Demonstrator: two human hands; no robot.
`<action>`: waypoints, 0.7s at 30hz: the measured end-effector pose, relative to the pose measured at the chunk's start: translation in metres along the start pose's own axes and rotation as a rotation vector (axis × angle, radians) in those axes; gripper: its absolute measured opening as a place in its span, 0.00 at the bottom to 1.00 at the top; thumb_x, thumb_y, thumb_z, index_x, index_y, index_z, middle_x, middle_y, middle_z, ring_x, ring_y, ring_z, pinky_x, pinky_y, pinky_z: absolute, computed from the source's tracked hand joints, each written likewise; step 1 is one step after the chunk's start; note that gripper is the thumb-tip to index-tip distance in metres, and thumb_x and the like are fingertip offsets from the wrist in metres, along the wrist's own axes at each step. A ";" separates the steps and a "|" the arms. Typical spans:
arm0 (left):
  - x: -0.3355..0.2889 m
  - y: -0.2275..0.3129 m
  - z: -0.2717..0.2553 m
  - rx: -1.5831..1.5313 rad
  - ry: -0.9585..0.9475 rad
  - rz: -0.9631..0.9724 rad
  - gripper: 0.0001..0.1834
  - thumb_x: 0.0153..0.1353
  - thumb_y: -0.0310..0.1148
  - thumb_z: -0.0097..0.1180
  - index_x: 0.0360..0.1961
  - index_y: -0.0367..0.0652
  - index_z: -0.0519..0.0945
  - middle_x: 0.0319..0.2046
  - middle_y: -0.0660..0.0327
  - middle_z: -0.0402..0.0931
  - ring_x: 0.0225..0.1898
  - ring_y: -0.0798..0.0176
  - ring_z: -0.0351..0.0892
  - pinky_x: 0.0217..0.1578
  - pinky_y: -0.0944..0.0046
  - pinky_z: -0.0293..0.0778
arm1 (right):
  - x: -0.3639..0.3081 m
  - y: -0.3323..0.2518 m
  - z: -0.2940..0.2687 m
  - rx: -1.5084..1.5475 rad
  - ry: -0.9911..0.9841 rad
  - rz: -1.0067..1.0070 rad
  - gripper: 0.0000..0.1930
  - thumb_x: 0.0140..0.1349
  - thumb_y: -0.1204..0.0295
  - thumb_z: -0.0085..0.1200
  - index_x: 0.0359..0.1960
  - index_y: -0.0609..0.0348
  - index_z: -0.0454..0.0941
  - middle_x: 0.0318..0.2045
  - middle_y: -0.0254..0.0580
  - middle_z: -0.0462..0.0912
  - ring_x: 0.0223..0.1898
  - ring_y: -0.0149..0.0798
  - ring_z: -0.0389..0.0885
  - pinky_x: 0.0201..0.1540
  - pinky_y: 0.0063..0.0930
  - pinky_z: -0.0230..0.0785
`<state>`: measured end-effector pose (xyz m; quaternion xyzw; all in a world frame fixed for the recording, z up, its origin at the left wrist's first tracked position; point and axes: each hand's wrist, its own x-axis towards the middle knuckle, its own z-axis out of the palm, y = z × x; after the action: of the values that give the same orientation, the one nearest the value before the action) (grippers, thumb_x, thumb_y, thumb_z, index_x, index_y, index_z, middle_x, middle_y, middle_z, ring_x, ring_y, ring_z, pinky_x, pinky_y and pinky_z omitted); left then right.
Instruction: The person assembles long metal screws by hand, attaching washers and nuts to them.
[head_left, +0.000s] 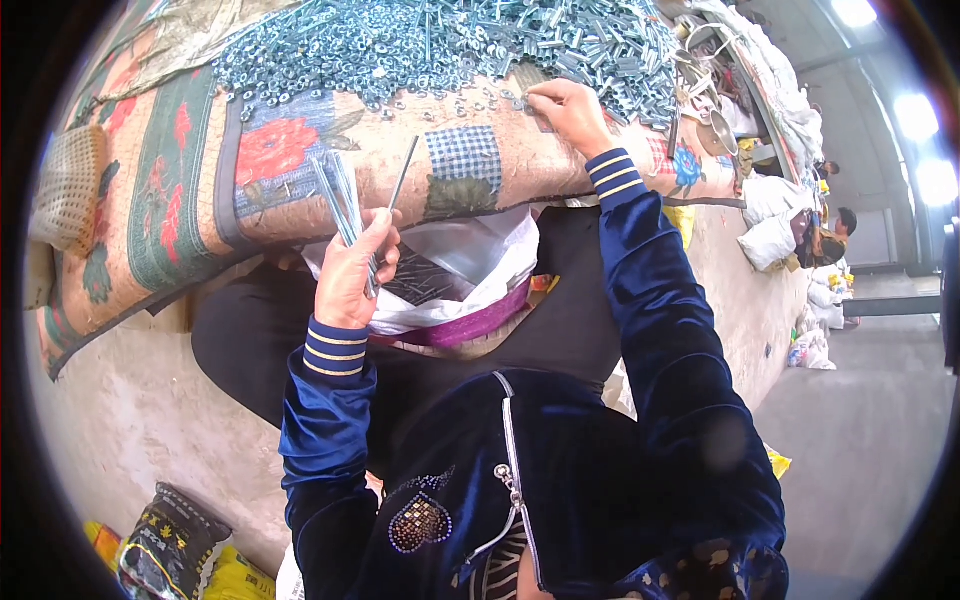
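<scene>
My left hand (352,268) is closed round a bundle of thin silvery metal rods (342,198), held upright over the open bag. One rod (404,172) leans away from the others between thumb and fingers. My right hand (572,112) reaches to the front edge of the heap, thumb and fingers pinched together; what is between them is too small to make out. Small nuts (300,88) lie loose around the fingers and spread to the left. Short metal sleeves (625,65) make up the right part of the heap.
A patterned quilted cloth (465,165) covers the work surface. Between my knees, an open white bag with a purple band (470,325) holds dark thin rods (425,280). A woven basket (70,190) stands at the left. Sacks (775,225) and people are farther off to the right.
</scene>
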<state>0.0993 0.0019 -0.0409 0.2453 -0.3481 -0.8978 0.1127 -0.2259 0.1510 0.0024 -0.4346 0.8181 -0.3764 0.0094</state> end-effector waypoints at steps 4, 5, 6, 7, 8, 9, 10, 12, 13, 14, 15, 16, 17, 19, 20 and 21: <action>-0.001 0.000 0.000 0.007 -0.008 -0.008 0.11 0.62 0.33 0.56 0.40 0.37 0.76 0.26 0.65 0.72 0.22 0.75 0.68 0.17 0.79 0.59 | -0.003 0.015 -0.010 0.339 0.171 0.277 0.08 0.57 0.73 0.58 0.36 0.65 0.82 0.25 0.37 0.83 0.23 0.25 0.78 0.27 0.17 0.71; -0.001 -0.001 -0.002 0.000 -0.015 -0.008 0.11 0.62 0.32 0.56 0.41 0.37 0.76 0.26 0.65 0.72 0.23 0.75 0.68 0.17 0.79 0.59 | -0.005 0.015 -0.013 0.352 0.166 0.325 0.08 0.58 0.73 0.57 0.37 0.65 0.81 0.25 0.34 0.82 0.23 0.24 0.78 0.27 0.16 0.71; -0.001 -0.001 -0.003 -0.008 -0.021 -0.009 0.10 0.61 0.32 0.56 0.41 0.37 0.75 0.26 0.65 0.72 0.23 0.75 0.69 0.17 0.79 0.59 | -0.005 0.015 -0.014 0.353 0.167 0.324 0.08 0.58 0.73 0.57 0.37 0.65 0.81 0.25 0.34 0.82 0.23 0.24 0.78 0.27 0.16 0.71; -0.002 0.000 -0.002 -0.007 -0.022 -0.008 0.10 0.61 0.32 0.56 0.41 0.37 0.75 0.26 0.65 0.72 0.23 0.75 0.69 0.17 0.79 0.59 | -0.005 0.016 -0.015 0.317 0.128 0.361 0.08 0.58 0.73 0.57 0.36 0.65 0.81 0.24 0.34 0.82 0.23 0.24 0.78 0.26 0.16 0.71; -0.002 0.000 -0.002 -0.004 -0.012 -0.012 0.10 0.61 0.32 0.56 0.41 0.38 0.75 0.26 0.65 0.72 0.23 0.75 0.69 0.16 0.79 0.59 | -0.006 0.017 -0.016 0.281 0.091 0.399 0.07 0.58 0.74 0.57 0.36 0.65 0.81 0.23 0.34 0.81 0.23 0.23 0.78 0.26 0.16 0.70; -0.002 0.000 -0.001 -0.001 -0.003 -0.016 0.10 0.61 0.31 0.56 0.41 0.38 0.75 0.26 0.65 0.72 0.23 0.75 0.69 0.16 0.79 0.59 | -0.006 0.018 -0.014 0.235 0.060 0.387 0.07 0.56 0.73 0.57 0.33 0.64 0.82 0.23 0.36 0.82 0.23 0.25 0.78 0.27 0.19 0.71; -0.002 0.001 0.000 -0.001 -0.004 -0.016 0.10 0.61 0.31 0.56 0.41 0.38 0.75 0.26 0.65 0.72 0.23 0.75 0.69 0.16 0.79 0.59 | -0.004 0.019 -0.010 0.234 0.061 0.388 0.07 0.56 0.73 0.57 0.33 0.64 0.82 0.23 0.36 0.82 0.23 0.25 0.78 0.27 0.19 0.71; -0.002 0.000 0.000 -0.002 -0.006 -0.019 0.10 0.61 0.32 0.56 0.41 0.39 0.76 0.26 0.65 0.72 0.23 0.75 0.70 0.16 0.79 0.59 | 0.000 0.018 -0.001 0.043 0.099 0.182 0.07 0.54 0.72 0.57 0.31 0.63 0.82 0.23 0.41 0.83 0.24 0.29 0.79 0.30 0.22 0.71; -0.002 0.001 0.001 -0.002 -0.005 -0.019 0.10 0.61 0.32 0.56 0.41 0.39 0.76 0.26 0.65 0.72 0.23 0.75 0.70 0.16 0.79 0.59 | 0.003 0.018 0.003 -0.047 0.129 0.127 0.08 0.51 0.70 0.57 0.31 0.60 0.83 0.26 0.46 0.83 0.27 0.38 0.82 0.34 0.29 0.73; -0.003 0.002 0.002 -0.005 -0.004 -0.027 0.09 0.61 0.32 0.56 0.41 0.39 0.76 0.26 0.66 0.72 0.23 0.75 0.69 0.16 0.80 0.59 | 0.005 0.018 0.009 -0.046 0.128 0.128 0.08 0.51 0.70 0.57 0.31 0.60 0.83 0.26 0.46 0.83 0.27 0.38 0.82 0.34 0.29 0.73; -0.003 0.002 0.002 -0.009 -0.003 -0.035 0.09 0.61 0.32 0.56 0.40 0.39 0.76 0.26 0.66 0.72 0.22 0.76 0.69 0.15 0.80 0.59 | 0.008 0.018 0.014 -0.135 0.083 0.091 0.08 0.51 0.69 0.57 0.31 0.59 0.83 0.26 0.48 0.83 0.29 0.42 0.82 0.36 0.32 0.73; -0.003 0.001 0.001 -0.008 -0.002 -0.035 0.09 0.61 0.32 0.56 0.40 0.39 0.76 0.26 0.66 0.72 0.22 0.76 0.69 0.15 0.80 0.59 | 0.011 0.018 0.017 -0.223 0.038 0.054 0.09 0.51 0.69 0.57 0.31 0.58 0.83 0.27 0.49 0.83 0.31 0.46 0.82 0.38 0.34 0.73; -0.002 0.000 0.000 -0.005 -0.012 -0.031 0.10 0.61 0.32 0.57 0.41 0.39 0.76 0.26 0.66 0.72 0.21 0.76 0.68 0.16 0.79 0.58 | 0.014 0.018 0.018 -0.362 0.053 -0.071 0.08 0.53 0.70 0.57 0.33 0.59 0.82 0.25 0.46 0.83 0.24 0.39 0.81 0.30 0.30 0.71; -0.001 0.001 0.001 -0.003 -0.022 -0.025 0.10 0.61 0.32 0.57 0.41 0.40 0.76 0.26 0.66 0.72 0.20 0.76 0.68 0.16 0.79 0.58 | 0.021 0.019 0.015 -0.467 0.018 -0.069 0.08 0.53 0.69 0.56 0.31 0.59 0.81 0.25 0.47 0.82 0.26 0.42 0.81 0.32 0.32 0.71; -0.002 0.002 0.001 0.003 -0.006 -0.010 0.11 0.60 0.33 0.58 0.40 0.39 0.77 0.24 0.66 0.73 0.19 0.76 0.67 0.16 0.78 0.58 | 0.023 0.013 0.016 -0.572 -0.020 -0.066 0.08 0.53 0.69 0.56 0.30 0.59 0.80 0.25 0.48 0.82 0.27 0.45 0.81 0.33 0.35 0.71; -0.002 0.002 0.001 0.009 0.009 0.005 0.11 0.59 0.34 0.60 0.40 0.39 0.77 0.23 0.65 0.73 0.18 0.76 0.67 0.16 0.77 0.59 | 0.022 0.009 0.017 -0.648 0.024 -0.118 0.08 0.52 0.68 0.58 0.28 0.60 0.78 0.23 0.45 0.81 0.26 0.40 0.81 0.31 0.33 0.71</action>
<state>0.1005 0.0021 -0.0378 0.2489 -0.3523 -0.8948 0.1152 -0.2402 0.1276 -0.0082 -0.4573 0.8688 -0.1013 -0.1610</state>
